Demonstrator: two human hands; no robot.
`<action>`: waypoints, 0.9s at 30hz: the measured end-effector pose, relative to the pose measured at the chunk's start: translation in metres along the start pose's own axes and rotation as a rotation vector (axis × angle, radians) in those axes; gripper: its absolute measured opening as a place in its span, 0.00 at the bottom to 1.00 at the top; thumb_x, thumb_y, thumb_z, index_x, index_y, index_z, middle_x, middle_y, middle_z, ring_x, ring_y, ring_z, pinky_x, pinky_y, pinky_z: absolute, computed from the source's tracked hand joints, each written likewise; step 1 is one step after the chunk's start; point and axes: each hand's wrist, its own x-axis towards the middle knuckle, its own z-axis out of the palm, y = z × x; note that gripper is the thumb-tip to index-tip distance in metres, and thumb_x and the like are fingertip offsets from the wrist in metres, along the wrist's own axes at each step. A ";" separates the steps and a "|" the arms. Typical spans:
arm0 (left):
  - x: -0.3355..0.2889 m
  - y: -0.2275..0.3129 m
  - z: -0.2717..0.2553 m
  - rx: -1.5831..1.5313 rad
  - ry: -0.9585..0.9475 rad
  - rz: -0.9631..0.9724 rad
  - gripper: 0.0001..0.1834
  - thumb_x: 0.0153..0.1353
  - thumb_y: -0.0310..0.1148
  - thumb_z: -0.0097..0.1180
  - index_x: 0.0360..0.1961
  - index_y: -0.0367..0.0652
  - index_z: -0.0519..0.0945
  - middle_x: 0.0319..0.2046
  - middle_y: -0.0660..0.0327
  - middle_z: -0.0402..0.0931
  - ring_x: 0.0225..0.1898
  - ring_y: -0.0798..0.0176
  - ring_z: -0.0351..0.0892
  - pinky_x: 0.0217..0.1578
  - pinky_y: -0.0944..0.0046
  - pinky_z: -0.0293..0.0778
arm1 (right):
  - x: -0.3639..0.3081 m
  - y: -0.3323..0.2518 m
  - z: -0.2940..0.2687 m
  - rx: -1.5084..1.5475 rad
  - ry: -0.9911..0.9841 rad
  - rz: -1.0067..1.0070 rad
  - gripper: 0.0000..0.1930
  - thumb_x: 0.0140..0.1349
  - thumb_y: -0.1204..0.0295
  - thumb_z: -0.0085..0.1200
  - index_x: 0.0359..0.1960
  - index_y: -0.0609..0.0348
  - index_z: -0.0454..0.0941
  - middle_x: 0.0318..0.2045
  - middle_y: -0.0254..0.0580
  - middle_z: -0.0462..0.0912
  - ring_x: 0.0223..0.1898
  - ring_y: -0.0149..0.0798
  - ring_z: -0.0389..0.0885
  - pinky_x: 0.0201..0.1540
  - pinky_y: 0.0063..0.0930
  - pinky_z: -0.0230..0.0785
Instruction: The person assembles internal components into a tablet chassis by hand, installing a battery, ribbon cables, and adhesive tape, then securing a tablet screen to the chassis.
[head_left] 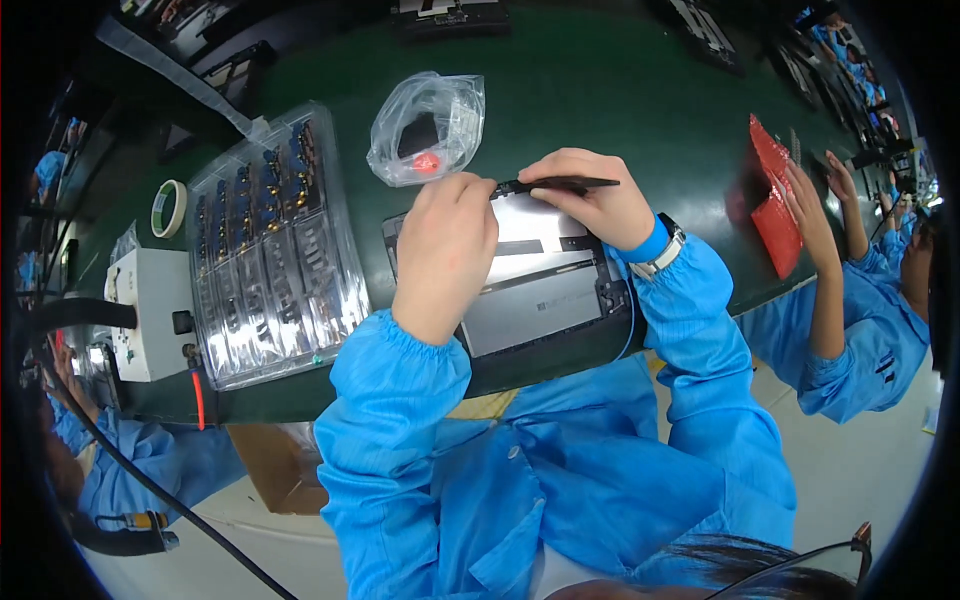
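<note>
An opened flat device [535, 312], dark-framed with a silver-grey inner face, lies before me on the green table. My right hand [605, 205] grips a slim black tool [578, 182] over the device's far edge, its narrow length lying almost level. I cannot tell exactly what kind of tool it is. With fingers bent down and pressed together, my left hand [442, 255] works at the far left edge of the same device. Whatever its fingertips pinch is hidden behind the hand. A blue band and a watch [662, 250] circle my right wrist.
Left of the device stands a clear plastic tray [280, 240] of small electronic parts. Beyond my hands lies a clear plastic bag [430, 130] with a red round spot. A white box [150, 310] and a tape roll [168, 208] are far left. Right, a co-worker's hand touches a red pouch [775, 215].
</note>
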 end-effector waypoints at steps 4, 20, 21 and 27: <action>0.001 0.000 -0.001 -0.028 0.004 -0.014 0.12 0.50 0.23 0.51 0.38 0.38 0.77 0.35 0.54 0.73 0.40 0.51 0.72 0.42 0.57 0.68 | 0.001 -0.001 0.000 -0.126 -0.047 -0.102 0.10 0.50 0.81 0.54 0.36 0.64 0.78 0.35 0.46 0.79 0.36 0.42 0.79 0.39 0.26 0.72; -0.003 0.001 0.000 0.103 -0.037 0.084 0.16 0.44 0.24 0.55 0.39 0.38 0.78 0.38 0.57 0.72 0.41 0.56 0.72 0.40 0.60 0.71 | -0.001 -0.002 -0.004 -0.086 0.007 -0.022 0.11 0.48 0.81 0.55 0.36 0.64 0.78 0.33 0.46 0.80 0.34 0.40 0.79 0.38 0.26 0.71; -0.004 0.002 -0.001 0.077 -0.031 0.072 0.15 0.45 0.24 0.54 0.38 0.37 0.78 0.38 0.56 0.73 0.41 0.56 0.72 0.40 0.60 0.71 | -0.001 -0.002 -0.004 -0.107 0.003 -0.036 0.11 0.48 0.81 0.56 0.36 0.64 0.78 0.33 0.46 0.80 0.34 0.40 0.79 0.37 0.26 0.71; -0.004 0.003 -0.005 0.010 -0.029 0.027 0.12 0.48 0.21 0.52 0.37 0.38 0.78 0.38 0.55 0.74 0.40 0.52 0.73 0.42 0.59 0.70 | -0.002 0.001 0.000 -0.123 0.021 -0.040 0.11 0.47 0.79 0.59 0.35 0.61 0.79 0.31 0.42 0.81 0.32 0.39 0.79 0.36 0.26 0.72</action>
